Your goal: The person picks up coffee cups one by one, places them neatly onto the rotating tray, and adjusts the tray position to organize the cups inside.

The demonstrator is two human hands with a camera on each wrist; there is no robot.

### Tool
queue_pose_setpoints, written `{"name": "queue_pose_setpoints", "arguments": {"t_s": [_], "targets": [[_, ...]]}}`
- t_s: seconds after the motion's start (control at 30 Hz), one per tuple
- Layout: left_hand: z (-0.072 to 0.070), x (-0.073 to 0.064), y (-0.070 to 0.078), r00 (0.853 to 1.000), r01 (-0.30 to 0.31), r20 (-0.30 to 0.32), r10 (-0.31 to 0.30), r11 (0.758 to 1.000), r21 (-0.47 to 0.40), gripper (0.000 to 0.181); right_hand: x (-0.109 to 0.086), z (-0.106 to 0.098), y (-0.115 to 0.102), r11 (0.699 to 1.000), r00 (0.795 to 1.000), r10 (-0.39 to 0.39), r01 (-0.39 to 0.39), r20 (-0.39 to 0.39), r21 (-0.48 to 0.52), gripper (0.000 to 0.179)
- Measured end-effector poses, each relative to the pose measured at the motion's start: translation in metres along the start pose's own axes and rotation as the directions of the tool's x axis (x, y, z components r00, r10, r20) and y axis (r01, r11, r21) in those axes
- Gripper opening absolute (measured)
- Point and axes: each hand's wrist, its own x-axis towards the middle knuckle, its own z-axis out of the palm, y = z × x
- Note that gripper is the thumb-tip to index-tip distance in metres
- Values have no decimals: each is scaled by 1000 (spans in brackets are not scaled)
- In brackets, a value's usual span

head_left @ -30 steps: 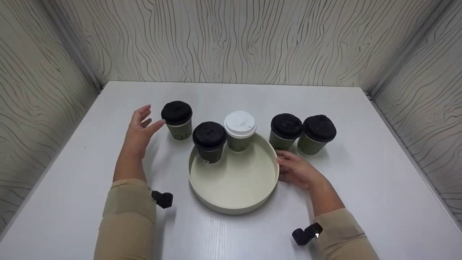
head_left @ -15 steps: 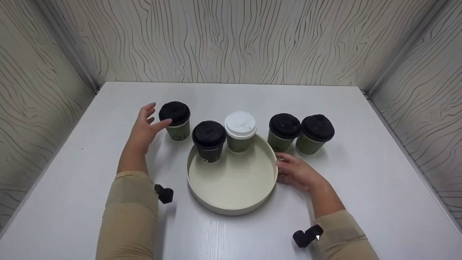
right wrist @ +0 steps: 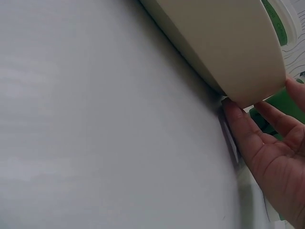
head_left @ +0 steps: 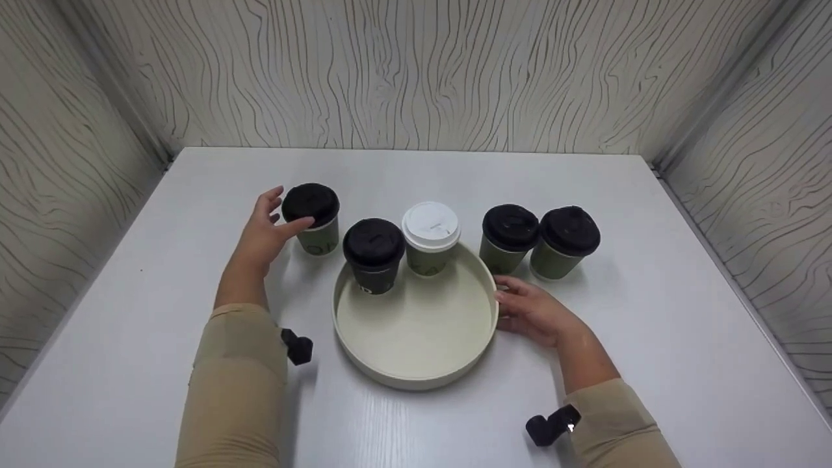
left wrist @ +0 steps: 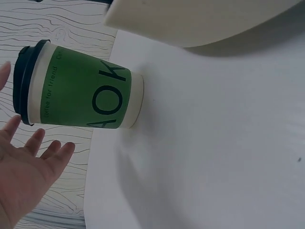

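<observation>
My left hand (head_left: pixel 261 235) is at the far-left paper cup (head_left: pixel 320 239), its thumb overlapping the black lid (head_left: pixel 311 203) in the head view and its fingers spread around the far side. In the left wrist view that cup (left wrist: pixel 86 88) is green with dark lettering and stands upright on the table, the fingers (left wrist: pixel 47 150) beside the lid. My right hand (head_left: pixel 536 311) holds the side of a round cream tray (head_left: pixel 416 382). In the right wrist view its fingertips (right wrist: pixel 233 112) meet the tray wall (right wrist: pixel 233 47) from base to rim.
In the tray's back left stand a dark cup with a black lid (head_left: pixel 374 244) and a green cup with a white lid (head_left: pixel 430 226). Two black-lidded green cups (head_left: pixel 509 229) (head_left: pixel 567 234) stand close together behind my right hand. Patterned panels (head_left: pixel 416 71) enclose the white table (head_left: pixel 416 172).
My left hand has moved right and closed in on the far-left cup, its thumb now across the front of the lid. The right hand stays at the tray's side.
</observation>
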Motion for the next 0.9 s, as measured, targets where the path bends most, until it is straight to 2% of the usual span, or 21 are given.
{"name": "queue_pose_setpoints", "arguments": {"t_s": [0.4,0.53,0.7,0.9], "targets": [[8,5,-7,1000,-23,20,23,1000,-21,90,0,0,0,1000,1000,-6,6,0,-12,55],[14,3,-8,1000,-7,27,7,1000,-17,97,-1,-2,1,1000,1000,-9,9,4,-15,56],[22,4,-8,1000,-1,7,1,1000,-26,101,-4,-4,2,1000,1000,-11,11,8,-7,58],[24,7,-8,999,-19,-33,18,999,-39,98,-5,-5,2,1000,1000,-15,15,12,5,57]]}}
